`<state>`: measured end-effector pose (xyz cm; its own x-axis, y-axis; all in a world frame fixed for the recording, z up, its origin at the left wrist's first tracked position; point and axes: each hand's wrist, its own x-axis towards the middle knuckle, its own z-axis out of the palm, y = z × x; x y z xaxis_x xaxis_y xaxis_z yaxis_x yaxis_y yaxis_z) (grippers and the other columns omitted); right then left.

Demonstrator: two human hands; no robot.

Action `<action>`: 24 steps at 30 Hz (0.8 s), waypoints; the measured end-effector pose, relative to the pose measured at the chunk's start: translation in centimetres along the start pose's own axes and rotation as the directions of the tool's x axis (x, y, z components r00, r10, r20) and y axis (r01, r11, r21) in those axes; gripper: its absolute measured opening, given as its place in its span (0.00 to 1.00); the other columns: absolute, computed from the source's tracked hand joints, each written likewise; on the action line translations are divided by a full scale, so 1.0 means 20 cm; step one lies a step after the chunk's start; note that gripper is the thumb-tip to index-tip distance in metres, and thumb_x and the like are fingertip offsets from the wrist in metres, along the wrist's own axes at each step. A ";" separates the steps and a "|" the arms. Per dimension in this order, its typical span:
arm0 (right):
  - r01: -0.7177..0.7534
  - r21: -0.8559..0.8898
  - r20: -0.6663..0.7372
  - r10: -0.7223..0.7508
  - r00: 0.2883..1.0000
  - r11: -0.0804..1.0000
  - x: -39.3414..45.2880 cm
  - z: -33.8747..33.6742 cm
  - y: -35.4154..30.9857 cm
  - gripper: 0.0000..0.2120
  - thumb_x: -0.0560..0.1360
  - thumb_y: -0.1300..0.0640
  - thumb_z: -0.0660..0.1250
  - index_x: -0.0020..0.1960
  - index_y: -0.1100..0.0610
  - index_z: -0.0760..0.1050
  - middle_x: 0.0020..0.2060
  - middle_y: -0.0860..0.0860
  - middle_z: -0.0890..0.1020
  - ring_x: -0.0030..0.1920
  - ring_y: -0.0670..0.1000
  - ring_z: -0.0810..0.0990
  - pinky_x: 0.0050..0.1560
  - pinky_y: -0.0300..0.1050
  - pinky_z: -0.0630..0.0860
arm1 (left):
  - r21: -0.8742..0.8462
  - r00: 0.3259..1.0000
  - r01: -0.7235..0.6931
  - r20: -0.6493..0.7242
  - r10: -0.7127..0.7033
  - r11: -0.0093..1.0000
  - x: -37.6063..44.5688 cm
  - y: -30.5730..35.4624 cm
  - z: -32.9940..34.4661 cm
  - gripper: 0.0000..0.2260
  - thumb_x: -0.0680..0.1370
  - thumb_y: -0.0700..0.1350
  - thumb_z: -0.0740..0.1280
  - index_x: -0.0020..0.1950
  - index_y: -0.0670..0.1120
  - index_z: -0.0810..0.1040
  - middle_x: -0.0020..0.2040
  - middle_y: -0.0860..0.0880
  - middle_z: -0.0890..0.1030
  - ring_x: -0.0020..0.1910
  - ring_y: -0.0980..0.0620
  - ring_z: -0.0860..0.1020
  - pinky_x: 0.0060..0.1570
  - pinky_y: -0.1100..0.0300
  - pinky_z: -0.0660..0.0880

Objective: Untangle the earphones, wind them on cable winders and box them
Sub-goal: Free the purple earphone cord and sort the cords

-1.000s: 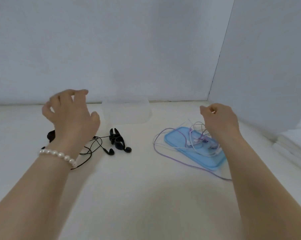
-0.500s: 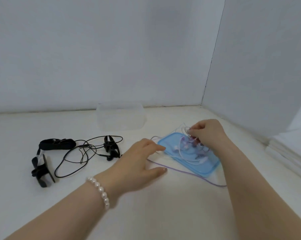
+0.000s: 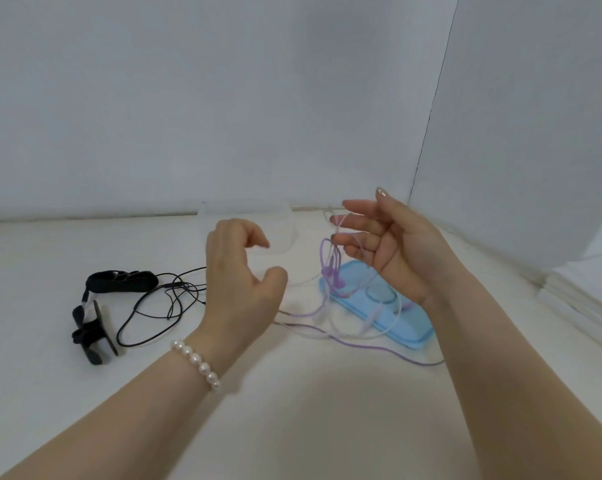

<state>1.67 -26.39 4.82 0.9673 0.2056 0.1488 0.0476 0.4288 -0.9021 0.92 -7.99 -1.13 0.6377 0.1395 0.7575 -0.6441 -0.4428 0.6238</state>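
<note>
Purple earphones (image 3: 330, 268) looped over right hand (image 3: 393, 244) fingers; left hand (image 3: 239, 282) grip open, empty.

Single view only: head-worn wide-angle camera, looking forward and down along both forearms onto a white table (image 3: 292, 427). Near range; the left hand (image 3: 237, 282) and right hand (image 3: 389, 244) sit at mid-frame, forearms entering from the bottom corners. Optical axis faces the back wall (image 3: 206, 98), with a side wall (image 3: 534, 133) meeting it at a corner right of centre. Straight edges bow slightly toward the frame borders. No second view, so no shared coverage.
</note>
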 end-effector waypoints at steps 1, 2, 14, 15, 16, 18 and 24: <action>-0.019 0.006 0.040 0.019 0.999 1.000 0.00 0.01 0.00 0.18 0.74 0.51 0.59 0.52 0.64 0.76 0.41 0.59 0.84 0.37 0.55 0.84 0.36 0.42 0.80 | -0.041 0.999 -0.014 0.036 0.016 0.999 0.00 0.01 0.00 0.14 0.62 0.46 0.59 0.45 0.58 0.65 0.47 0.56 0.71 0.46 0.56 0.69 0.48 0.71 0.64; -0.040 0.014 0.089 0.039 0.995 0.999 -0.01 0.02 0.00 0.19 0.72 0.52 0.60 0.54 0.65 0.76 0.44 0.60 0.83 0.41 0.57 0.84 0.39 0.44 0.81 | -0.067 0.994 -0.035 0.104 0.042 0.997 -0.01 0.02 0.00 0.16 0.63 0.47 0.61 0.50 0.59 0.66 0.50 0.54 0.72 0.48 0.58 0.72 0.49 0.71 0.66; -0.049 -0.661 -0.213 -0.124 0.969 0.749 0.02 -0.03 0.09 0.17 0.66 0.79 0.66 0.46 0.60 0.77 0.47 0.61 0.79 0.37 0.54 0.80 0.33 0.36 0.79 | -0.351 0.707 0.693 0.499 -0.500 0.630 0.03 0.04 0.04 0.20 0.82 0.47 0.54 0.46 0.33 0.78 0.24 0.46 0.74 0.19 0.49 0.69 0.40 0.40 0.75; -0.070 -0.756 -0.255 -0.194 0.947 0.651 0.03 -0.05 0.09 0.16 0.65 0.78 0.67 0.40 0.57 0.77 0.43 0.59 0.80 0.36 0.53 0.80 0.33 0.38 0.79 | -0.389 0.648 0.760 0.514 -0.562 0.520 0.04 0.04 0.03 0.21 0.83 0.47 0.53 0.45 0.33 0.78 0.25 0.44 0.74 0.18 0.48 0.69 0.42 0.37 0.75; -0.089 -0.810 -0.281 -0.249 0.927 0.580 0.04 -0.07 0.10 0.16 0.65 0.76 0.66 0.37 0.56 0.76 0.39 0.57 0.80 0.36 0.52 0.81 0.36 0.41 0.80 | -0.411 0.588 0.808 0.526 -0.615 0.421 0.06 0.03 0.02 0.21 0.83 0.47 0.53 0.44 0.34 0.78 0.26 0.43 0.75 0.19 0.48 0.70 0.40 0.41 0.77; -0.108 -0.825 -0.328 -0.313 0.891 0.555 0.05 -0.11 0.10 0.14 0.66 0.73 0.65 0.35 0.54 0.75 0.33 0.54 0.80 0.37 0.54 0.83 0.44 0.49 0.81 | -0.423 0.489 0.861 0.539 -0.686 0.282 0.09 0.01 -0.02 0.24 0.82 0.52 0.52 0.43 0.37 0.79 0.29 0.43 0.80 0.19 0.50 0.71 0.26 0.59 0.75; -0.107 -0.663 -0.483 -0.314 0.817 0.741 0.06 -0.14 0.07 0.04 0.73 0.63 0.65 0.41 0.56 0.75 0.29 0.52 0.80 0.19 0.44 0.72 0.23 0.35 0.66 | -0.367 0.382 0.913 0.614 -0.691 0.179 0.10 -0.03 -0.08 0.30 0.79 0.62 0.49 0.49 0.38 0.78 0.43 0.41 0.84 0.13 0.58 0.55 0.24 0.70 0.50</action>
<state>3.64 -28.01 2.64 0.8961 -0.3915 0.2092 0.0968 -0.2876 -0.9528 1.92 -5.94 0.40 0.9480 -0.1841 -0.2597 0.3119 0.3732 0.8737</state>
